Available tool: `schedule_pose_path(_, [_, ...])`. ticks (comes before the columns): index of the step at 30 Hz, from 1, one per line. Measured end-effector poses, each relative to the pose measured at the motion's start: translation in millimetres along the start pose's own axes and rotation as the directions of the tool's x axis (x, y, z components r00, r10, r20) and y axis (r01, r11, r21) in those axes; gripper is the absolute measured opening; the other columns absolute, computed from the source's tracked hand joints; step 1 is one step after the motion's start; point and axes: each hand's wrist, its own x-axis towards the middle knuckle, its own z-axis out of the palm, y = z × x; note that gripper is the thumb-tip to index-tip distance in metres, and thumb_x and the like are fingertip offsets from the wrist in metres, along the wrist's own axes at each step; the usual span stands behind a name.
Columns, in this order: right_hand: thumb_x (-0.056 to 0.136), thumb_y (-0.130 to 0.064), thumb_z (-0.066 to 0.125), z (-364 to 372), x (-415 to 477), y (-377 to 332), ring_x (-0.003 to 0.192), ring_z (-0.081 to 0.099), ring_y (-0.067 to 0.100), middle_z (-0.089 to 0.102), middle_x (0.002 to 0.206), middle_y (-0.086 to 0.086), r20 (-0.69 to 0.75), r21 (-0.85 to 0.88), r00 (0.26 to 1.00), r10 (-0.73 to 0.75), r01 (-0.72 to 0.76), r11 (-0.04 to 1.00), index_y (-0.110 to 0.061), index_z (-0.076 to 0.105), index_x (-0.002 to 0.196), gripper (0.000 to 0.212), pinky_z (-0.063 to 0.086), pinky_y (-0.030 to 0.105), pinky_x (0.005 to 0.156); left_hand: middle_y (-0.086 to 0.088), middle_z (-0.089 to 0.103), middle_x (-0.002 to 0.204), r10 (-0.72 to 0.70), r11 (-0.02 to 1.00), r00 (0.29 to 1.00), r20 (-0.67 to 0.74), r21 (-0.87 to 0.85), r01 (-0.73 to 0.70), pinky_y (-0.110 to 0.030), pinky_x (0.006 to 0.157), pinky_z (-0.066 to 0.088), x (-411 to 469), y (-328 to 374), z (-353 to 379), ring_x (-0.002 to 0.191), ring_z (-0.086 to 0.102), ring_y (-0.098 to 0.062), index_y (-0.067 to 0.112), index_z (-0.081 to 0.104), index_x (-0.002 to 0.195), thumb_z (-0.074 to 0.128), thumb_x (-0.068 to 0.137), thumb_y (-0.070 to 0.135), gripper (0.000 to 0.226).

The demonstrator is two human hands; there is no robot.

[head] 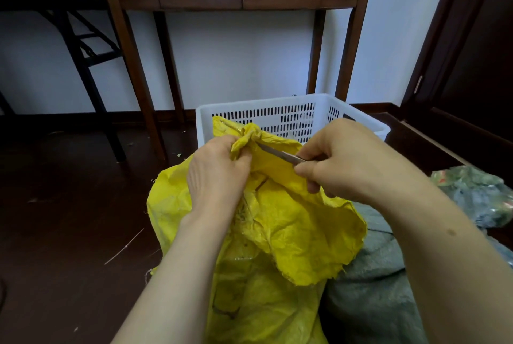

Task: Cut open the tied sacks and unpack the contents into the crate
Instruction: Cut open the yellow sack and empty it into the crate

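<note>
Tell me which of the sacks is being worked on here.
The yellow sack: the left hand grips its bunched neck and the right hand holds a metal blade against it. The grey sack lies beside it, with neither hand on it.

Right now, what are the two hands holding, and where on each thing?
The left hand grips the yellow sack by its bunched neck. The right hand holds a metal blade by its handle end, tip at that neck.

A crumpled yellow woven plastic sack (291, 227) stands just before the white slotted plastic crate (249, 105), its neck bunched, with a thin metal blade (277, 153) against it.
</note>
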Motion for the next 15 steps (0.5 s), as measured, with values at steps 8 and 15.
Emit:
schedule_pose_path(8, [0.083, -0.012, 0.064, -3.2, -1.1, -2.5, 0.069, 0.054, 0.015, 0.050, 0.063, -0.011, -0.029, -0.013, 1.000, -0.011, 0.010, 1.000, -0.024, 0.055, 0.054, 0.033, 0.053, 0.032, 0.075, 0.000, 0.049, 0.065, 0.022, 0.999, 1.000, -0.016, 0.045, -0.021, -0.031, 0.054, 0.025, -1.1, 1.2, 2.7, 0.065, 0.042, -0.027, 0.017, 0.056, 0.063, 0.061, 0.081, 0.019, 0.018])
schedule_pose_path(15, [0.085, -0.012, 0.062, 0.3, 1.5, 0.6, 0.076, 0.057, 0.018, 0.052, 0.067, -0.008, -0.064, 0.001, 0.998, -0.018, 0.018, 1.000, -0.021, 0.063, 0.067, 0.020, 0.053, 0.033, 0.074, -0.006, 0.058, 0.074, 0.059, 0.995, 0.998, -0.025, 0.077, -0.057, -0.031, 0.056, 0.025, -2.4, 5.0, 2.4, 0.071, 0.050, -0.032, 0.017, 0.061, 0.068, 0.061, 0.082, 0.019, 0.015])
